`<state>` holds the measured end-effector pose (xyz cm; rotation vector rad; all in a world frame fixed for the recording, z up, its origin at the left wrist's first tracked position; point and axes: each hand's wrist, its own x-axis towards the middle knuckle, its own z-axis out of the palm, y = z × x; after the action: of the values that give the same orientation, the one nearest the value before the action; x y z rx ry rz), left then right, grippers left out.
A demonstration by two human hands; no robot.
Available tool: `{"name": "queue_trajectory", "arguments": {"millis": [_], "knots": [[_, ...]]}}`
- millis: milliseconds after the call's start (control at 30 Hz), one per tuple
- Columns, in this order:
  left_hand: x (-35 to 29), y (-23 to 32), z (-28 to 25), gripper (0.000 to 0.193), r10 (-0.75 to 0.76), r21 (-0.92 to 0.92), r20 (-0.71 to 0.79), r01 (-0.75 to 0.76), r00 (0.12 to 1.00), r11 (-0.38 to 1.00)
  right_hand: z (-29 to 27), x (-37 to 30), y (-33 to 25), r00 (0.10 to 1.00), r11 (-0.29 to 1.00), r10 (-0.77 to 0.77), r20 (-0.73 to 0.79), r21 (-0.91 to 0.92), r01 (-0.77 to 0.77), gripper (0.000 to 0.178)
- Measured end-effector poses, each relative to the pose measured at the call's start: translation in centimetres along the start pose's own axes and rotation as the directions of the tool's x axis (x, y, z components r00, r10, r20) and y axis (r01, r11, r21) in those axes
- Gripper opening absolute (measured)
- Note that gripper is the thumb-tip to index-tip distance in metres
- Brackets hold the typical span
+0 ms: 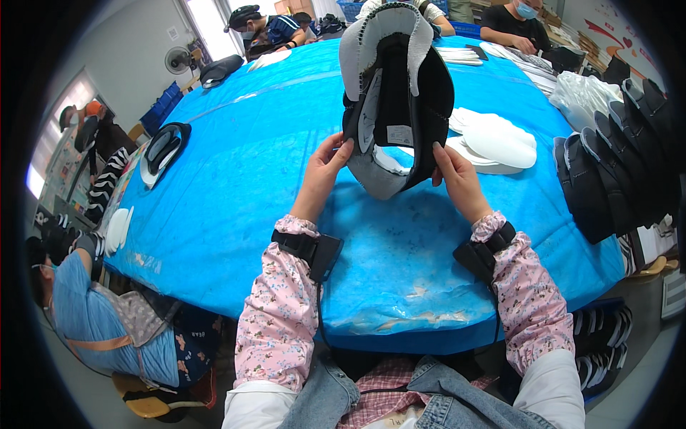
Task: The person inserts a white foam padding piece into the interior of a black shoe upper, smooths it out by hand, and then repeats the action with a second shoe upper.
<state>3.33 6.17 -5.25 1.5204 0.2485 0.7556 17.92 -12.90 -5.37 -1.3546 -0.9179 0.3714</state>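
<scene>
Between my two hands a black and grey shoe upper (433,100) is held up above the blue-covered table (264,136), its opening facing me. A light grey lining edges it, and a small white label shows inside. My left hand (330,163) pinches its left lower side with thumb and fingers. At the right lower side, my right hand (454,171) grips the black edge, thumb in front. Just behind the upper, to the right, lies a pile of white insole-shaped sheets (504,141).
Several black shoe uppers (597,161) are stacked along the right edge. A clear plastic bag (582,100) lies beyond them. Another upper (163,154) and white pieces (118,229) lie at the left edge. A person in blue (114,322) sits at left; other people work across the table.
</scene>
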Motion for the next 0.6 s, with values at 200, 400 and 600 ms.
{"name": "queue_trajectory", "arguments": {"millis": [200, 400, 600], "knots": [[0.0, 0.1, 0.0, 0.04, -0.007, 0.007, 0.001, 0.007, 1.0, 1.0, 0.2, 0.1, 0.0, 0.998, 0.999, -0.046, 0.052, -0.025, 0.047, 0.023], [0.2, -0.8, -0.5, 0.038, -0.021, 0.007, 0.011, 0.02, 1.0, 1.0, -0.1, -0.2, -1.0, 0.955, 0.997, -0.022, 0.297, -0.068, 0.044, 0.021], [0.3, -1.1, -0.6, 0.039, -0.036, -0.002, 0.019, 0.036, 0.999, 0.999, -1.0, 0.5, 1.2, 0.96, 0.998, 0.013, 0.28, -0.069, 0.007, 0.031]]}}
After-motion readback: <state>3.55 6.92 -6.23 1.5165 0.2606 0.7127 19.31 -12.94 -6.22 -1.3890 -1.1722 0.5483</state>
